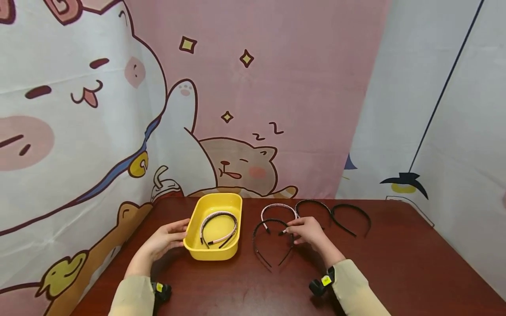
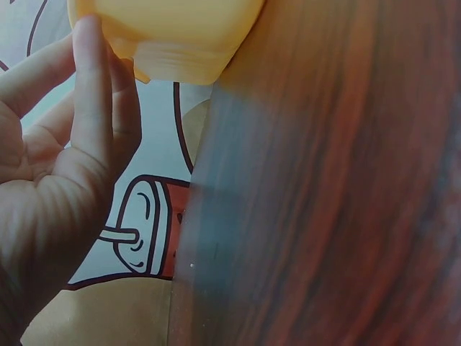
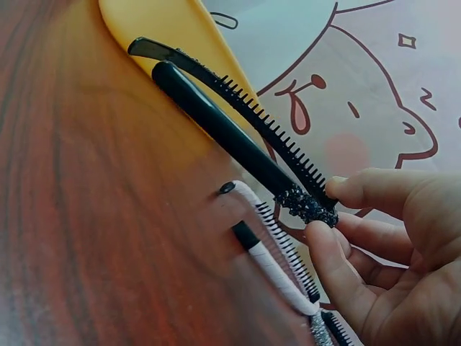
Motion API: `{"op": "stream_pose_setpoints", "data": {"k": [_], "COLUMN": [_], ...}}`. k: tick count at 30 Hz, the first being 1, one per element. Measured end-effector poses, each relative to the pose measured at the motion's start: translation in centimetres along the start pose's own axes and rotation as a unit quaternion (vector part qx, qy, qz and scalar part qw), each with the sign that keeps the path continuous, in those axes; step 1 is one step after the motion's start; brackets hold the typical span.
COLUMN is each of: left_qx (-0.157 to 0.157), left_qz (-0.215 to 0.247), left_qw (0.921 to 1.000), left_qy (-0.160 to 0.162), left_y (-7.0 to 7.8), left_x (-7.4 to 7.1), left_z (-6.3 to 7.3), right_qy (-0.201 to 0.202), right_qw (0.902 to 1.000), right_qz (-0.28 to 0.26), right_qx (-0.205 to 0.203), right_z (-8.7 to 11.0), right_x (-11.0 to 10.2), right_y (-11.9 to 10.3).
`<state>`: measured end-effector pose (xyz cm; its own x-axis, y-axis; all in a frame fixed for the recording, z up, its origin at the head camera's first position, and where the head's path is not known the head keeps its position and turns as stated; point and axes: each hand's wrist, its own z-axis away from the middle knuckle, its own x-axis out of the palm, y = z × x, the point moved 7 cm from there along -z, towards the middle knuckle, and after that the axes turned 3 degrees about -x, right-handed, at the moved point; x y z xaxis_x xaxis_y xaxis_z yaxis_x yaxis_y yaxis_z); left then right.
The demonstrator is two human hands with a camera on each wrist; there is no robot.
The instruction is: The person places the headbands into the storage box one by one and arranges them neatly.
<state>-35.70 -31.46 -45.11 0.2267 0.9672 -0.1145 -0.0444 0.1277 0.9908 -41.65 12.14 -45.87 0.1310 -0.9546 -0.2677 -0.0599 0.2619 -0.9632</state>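
Observation:
My right hand (image 1: 309,231) pinches a black headband (image 3: 230,140) between thumb and fingers at its glittery part. Comb-like teeth line the band, and its two ends point toward me. My left hand (image 1: 164,240) is at the left side of a yellow plastic tray (image 1: 209,255), its fingers against the outer wall. Inside the tray lie a pale headband (image 1: 215,214) and a dark one, overlapping. Just behind the held headband, a pink-and-white headband (image 1: 278,205) with black tips lies on the table, partly hidden by my right hand.
Two more black headbands, a middle one (image 1: 312,200) and a right one (image 1: 353,205), lie to the right near the back of the dark red wooden table (image 1: 395,263). A cartoon-printed cloth (image 1: 308,109) hangs behind the table and along its sides.

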Motion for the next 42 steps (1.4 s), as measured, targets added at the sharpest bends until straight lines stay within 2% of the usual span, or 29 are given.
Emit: {"op": "stream_pose_setpoints", "data": {"k": [10, 20, 30, 37, 42], "left_qx": [0.005, -0.002, 0.008, -0.004, -0.004], "left_qz": [-0.01, -0.007, -0.006, 0.0, -0.002], "left_qw": [0.9999, 1.0, 0.9999, 1.0, 1.0], "left_qy": [-0.006, 0.002, -0.009, 0.006, 0.003], "left_y": [-0.5, -0.2, 0.3, 0.2, 0.1], "left_x": [0.2, 0.0, 0.2, 0.1, 0.1], "left_z": [0.1, 0.0, 0.0, -0.2, -0.2], "right_qy": [0.0, -0.005, -0.006, -0.005, -0.005], "right_qw": [0.9998, 0.9993, 0.9988, 0.9984, 0.9981], "right_qz": [-0.013, -0.017, -0.02, -0.007, -0.005], "right_qx": [-0.015, -0.033, -0.045, -0.055, -0.061], "right_z": [-0.2, -0.5, -1.0, -1.4, -1.5], "right_x": [-0.1, -0.1, 0.7, 1.4, 1.8], "right_y": [-1.4, -4.2, -5.8, -7.0, -7.9]}}
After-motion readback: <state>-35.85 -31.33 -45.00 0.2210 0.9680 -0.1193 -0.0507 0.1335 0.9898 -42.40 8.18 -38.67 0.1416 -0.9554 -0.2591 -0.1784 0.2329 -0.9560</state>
